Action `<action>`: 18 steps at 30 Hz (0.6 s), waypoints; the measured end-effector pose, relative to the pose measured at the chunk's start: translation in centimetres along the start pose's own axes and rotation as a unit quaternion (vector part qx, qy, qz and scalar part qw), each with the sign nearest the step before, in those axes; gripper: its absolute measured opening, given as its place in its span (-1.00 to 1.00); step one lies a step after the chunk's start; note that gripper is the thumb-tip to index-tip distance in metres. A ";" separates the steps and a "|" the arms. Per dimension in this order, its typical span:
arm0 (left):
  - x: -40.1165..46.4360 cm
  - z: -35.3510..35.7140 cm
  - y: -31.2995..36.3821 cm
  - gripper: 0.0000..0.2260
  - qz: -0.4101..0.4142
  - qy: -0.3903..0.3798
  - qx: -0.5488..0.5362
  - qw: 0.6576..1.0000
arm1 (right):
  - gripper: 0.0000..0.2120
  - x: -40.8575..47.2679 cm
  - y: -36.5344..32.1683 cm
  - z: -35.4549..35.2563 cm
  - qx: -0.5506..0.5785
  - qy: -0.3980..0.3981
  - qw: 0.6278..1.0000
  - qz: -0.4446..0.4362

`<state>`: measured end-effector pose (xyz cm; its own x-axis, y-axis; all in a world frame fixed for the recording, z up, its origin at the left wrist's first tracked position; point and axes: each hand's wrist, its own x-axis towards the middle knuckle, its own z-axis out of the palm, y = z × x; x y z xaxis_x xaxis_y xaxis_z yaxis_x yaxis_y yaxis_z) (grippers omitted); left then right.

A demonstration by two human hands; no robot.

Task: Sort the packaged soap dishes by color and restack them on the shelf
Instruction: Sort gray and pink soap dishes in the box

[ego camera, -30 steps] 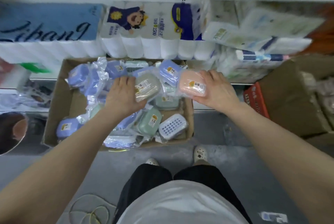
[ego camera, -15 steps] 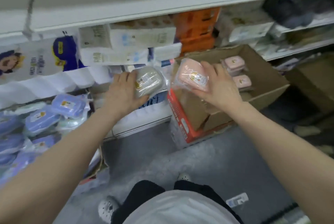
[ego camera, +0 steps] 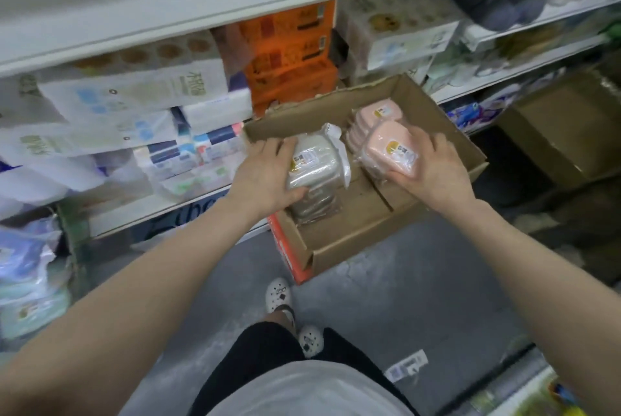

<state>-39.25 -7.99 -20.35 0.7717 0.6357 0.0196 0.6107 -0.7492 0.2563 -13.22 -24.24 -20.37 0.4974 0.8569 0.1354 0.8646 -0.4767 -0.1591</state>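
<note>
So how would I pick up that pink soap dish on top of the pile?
Probably from above, fingers across its short width. The pink dish lies flat on its stack, its long sides free, as the right hand holds it. The wrap looks slippery, so squeeze the hard shell.

bare forearms, pale grey t-shirt point(ego camera: 309, 392), black shorts point(ego camera: 268, 348), white clogs point(ego camera: 277, 294) with small dark charms

Grey concrete floor point(ego camera: 420, 298), open cardboard box point(ego camera: 356, 234) and a scrap of printed label point(ego camera: 406, 366) directly on it.
</note>
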 end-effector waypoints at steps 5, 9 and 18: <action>4.8 3.5 1.5 -0.16 0.013 -0.073 0.019 0.997 | -0.14 2.3 3.1 1.4 -0.017 -0.042 0.998 0.040; 6.4 6.8 1.5 -0.17 -0.029 -0.151 0.039 0.987 | -0.18 3.3 5.9 3.5 -0.016 -0.087 0.995 0.048; 7.5 10.7 2.2 -0.17 -0.146 -0.217 0.123 0.957 | -0.17 10.6 10.8 7.1 -0.088 -0.222 0.967 -0.088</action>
<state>-30.24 -6.90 -30.02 0.5295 0.7284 -0.4348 0.7942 -0.6058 -0.0478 0.90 -18.94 -27.59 0.2958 0.9085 -0.2951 0.9512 -0.3086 0.0033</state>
